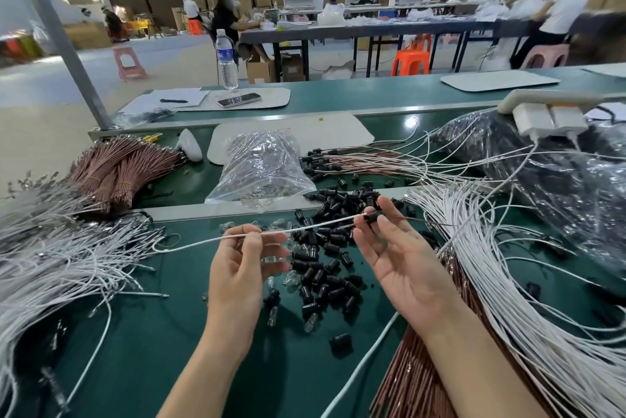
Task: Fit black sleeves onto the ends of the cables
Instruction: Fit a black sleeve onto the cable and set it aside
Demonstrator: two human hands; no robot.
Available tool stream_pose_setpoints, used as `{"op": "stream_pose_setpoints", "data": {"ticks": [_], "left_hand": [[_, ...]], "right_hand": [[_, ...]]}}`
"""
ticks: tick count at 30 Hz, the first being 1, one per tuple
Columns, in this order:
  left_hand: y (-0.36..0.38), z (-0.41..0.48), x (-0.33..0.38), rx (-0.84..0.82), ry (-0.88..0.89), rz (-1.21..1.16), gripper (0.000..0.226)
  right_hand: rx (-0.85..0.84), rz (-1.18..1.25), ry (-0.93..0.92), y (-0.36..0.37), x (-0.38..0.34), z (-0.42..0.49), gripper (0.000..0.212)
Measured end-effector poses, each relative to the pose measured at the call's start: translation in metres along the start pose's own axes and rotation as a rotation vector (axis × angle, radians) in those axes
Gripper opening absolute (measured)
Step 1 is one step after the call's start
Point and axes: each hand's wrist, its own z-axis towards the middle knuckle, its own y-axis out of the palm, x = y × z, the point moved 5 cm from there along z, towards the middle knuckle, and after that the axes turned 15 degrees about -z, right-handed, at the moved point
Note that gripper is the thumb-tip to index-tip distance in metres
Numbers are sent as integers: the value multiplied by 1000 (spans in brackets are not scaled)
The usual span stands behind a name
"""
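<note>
Left hand [244,258] palm-up, thumb and forefinger pinching a thin white cable [305,229], other fingers loosely curled. Right hand [399,258] palm-up too, thumb and forefinger nipping a small black cylindrical sleeve [372,216] at the cable's end, remaining fingers fairly straight. Cable stretched between both hands, held above the green desk [152,333]. Thin dark wire [423,221] poking out of the sleeve toward the right. Just beneath, a loose heap of black sleeves [325,268] mixed with small clear bulbs [273,319]. Beyond that, a crumpled clear plastic bag [261,167]. Sprawling bundles of white cables [508,265] to right and left, and a tied sheaf of copper-brown cables [118,167] at far left. Farther back, a plastic water bottle [226,58].
</note>
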Motion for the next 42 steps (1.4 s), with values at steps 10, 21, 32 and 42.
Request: {"op": "stream_pose_setpoints", "data": {"ticks": [10,21,32,42], "left_hand": [[-1,-1,0,-32,15,21,16],[5,-7,4,-52,142,120,9],[1,-7,10,49,165,55,9],[1,-9,4,45,124,43,11]], "right_hand": [[5,31,10,-2,2,-1,35],[25,75,6,1,4,-2,35],[-9,-34,33,5,10,0,43],[-27,-69,26,8,15,-2,44]]}}
